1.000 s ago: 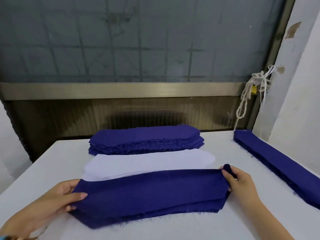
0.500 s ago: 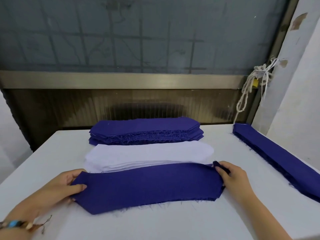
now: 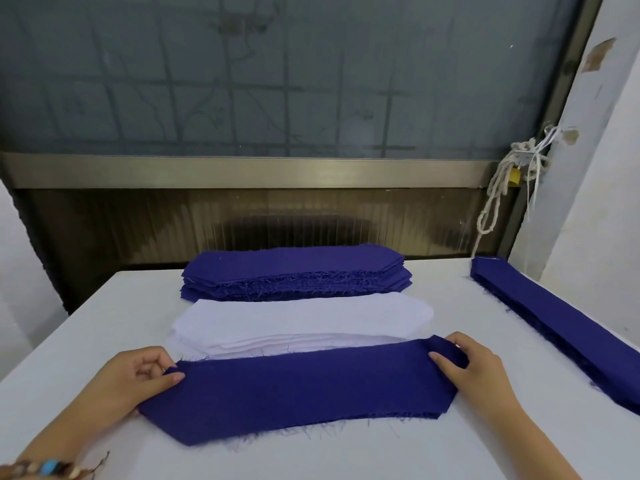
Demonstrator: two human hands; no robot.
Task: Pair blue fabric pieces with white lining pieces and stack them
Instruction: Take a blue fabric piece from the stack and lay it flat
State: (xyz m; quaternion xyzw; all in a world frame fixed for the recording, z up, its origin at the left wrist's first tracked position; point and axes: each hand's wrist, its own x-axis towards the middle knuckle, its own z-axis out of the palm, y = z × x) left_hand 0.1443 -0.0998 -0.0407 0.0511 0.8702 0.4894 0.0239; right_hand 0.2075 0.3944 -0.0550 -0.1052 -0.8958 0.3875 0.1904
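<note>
Head view, only one. Blue piece (image 3: 301, 389) lies flat on the table (image 3: 104, 306), nearest the person, its far edge touching or just overlapping the near edge of the white lining stack (image 3: 298, 323). Left hand (image 3: 138, 379) pinches the piece's left end, thumb on top, fingers curled behind. Right hand (image 3: 474, 365) is clamped on the right far corner, thumb on top, fingers wrapped over the edge. Blue stack (image 3: 294, 268) sits behind the white one, touching it. Long blue strips (image 3: 554, 327) lie along the right table edge, well apart. Rope (image 3: 498, 188) hangs at the window frame. Bracelet (image 3: 48, 467) on the left wrist.

Cannot tell whether a lining already lies under the held piece; pale threads show at its near edge.

Risks, as I judge them:
- a pull from one end only skews the piece, so the pair is misaligned
- frayed edges snag the top white sheet and drag it off its stack
- loose cloth folds at the pinched right corner on release
</note>
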